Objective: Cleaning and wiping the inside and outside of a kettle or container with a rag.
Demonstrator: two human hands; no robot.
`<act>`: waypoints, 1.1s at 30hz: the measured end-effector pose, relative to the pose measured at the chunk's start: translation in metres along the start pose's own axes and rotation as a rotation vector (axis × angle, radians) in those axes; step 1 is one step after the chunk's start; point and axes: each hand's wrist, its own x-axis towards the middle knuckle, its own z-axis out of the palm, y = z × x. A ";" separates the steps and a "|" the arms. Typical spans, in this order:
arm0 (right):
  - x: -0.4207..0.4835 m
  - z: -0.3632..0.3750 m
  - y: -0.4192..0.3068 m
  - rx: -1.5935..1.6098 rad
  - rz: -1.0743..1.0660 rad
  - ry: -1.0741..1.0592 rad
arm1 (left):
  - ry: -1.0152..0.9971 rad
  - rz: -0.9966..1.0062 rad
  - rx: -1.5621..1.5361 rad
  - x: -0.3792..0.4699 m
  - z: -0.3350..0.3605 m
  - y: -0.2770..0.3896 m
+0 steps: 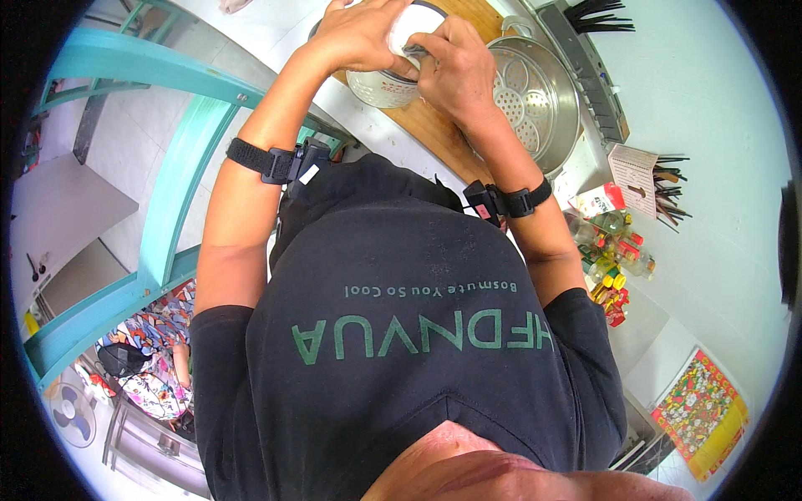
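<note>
My left hand [363, 37] holds a round white piece [416, 28], its kind unclear, with the fingers spread around its side. My right hand [460, 69] pinches a small dark grey thing [415, 51] between thumb and fingers against that white piece. Beneath both hands is a white pot or basin [382, 91] with a dark rim and red marks on its wall, standing on a wooden board [410, 125]. What the pot holds is hidden by my hands. Right of my right hand lies a round metal steamer pot [567, 94] with a perforated steamer plate [517, 106] inside.
Against the wall stand a grey metal rack [583, 75] and a box with dark sticks [633, 172]. Several bottles with red and yellow caps [620, 250] are near my right elbow. A turquoise metal frame [169, 181] rises on the left; beyond it is a person in patterned clothes [156, 376].
</note>
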 end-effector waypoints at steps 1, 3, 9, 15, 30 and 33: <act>0.002 0.000 -0.005 0.057 -0.011 -0.046 | -0.001 -0.001 0.002 -0.001 0.001 -0.002; 0.008 -0.011 0.015 0.054 0.032 -0.090 | 0.024 0.029 0.027 -0.001 0.003 -0.004; 0.021 -0.024 0.028 0.264 0.396 -0.317 | 0.040 0.024 0.029 -0.002 0.002 -0.003; 0.025 -0.013 0.018 0.210 0.455 -0.312 | 0.046 0.039 -0.001 -0.006 0.000 0.004; 0.021 -0.024 -0.001 0.369 0.833 -0.365 | 0.053 -0.008 0.009 -0.002 0.002 -0.001; 0.031 -0.012 0.013 0.279 0.806 -0.264 | 0.073 0.004 0.021 -0.001 0.008 0.001</act>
